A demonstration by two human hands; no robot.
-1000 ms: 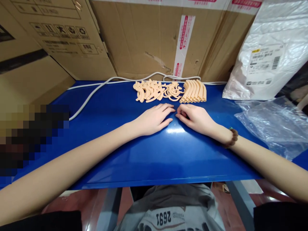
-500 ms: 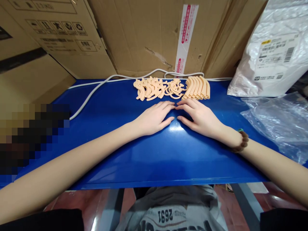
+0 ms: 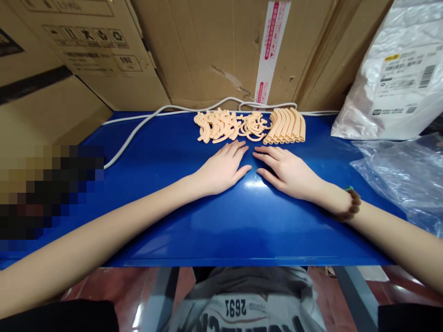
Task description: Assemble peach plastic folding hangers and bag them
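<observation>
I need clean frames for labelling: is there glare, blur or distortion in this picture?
Head view: white glare on the blue table between the left hand and right hand; table edges bow from wide-angle distortion; a pixelated block covers the left side; the peach parts are sharp.

One blue worktop (image 3: 221,230). Two hands: left hand (image 3: 221,170), right hand (image 3: 287,173), with one bracelet (image 3: 349,210). Two lots of peach pieces, neither countable: one tangled heap (image 3: 216,125), one packed row (image 3: 287,125). One cable (image 3: 138,127). Two bags: white bag (image 3: 391,87), clear bag (image 3: 398,175). At least three boxes (image 3: 207,46).
</observation>
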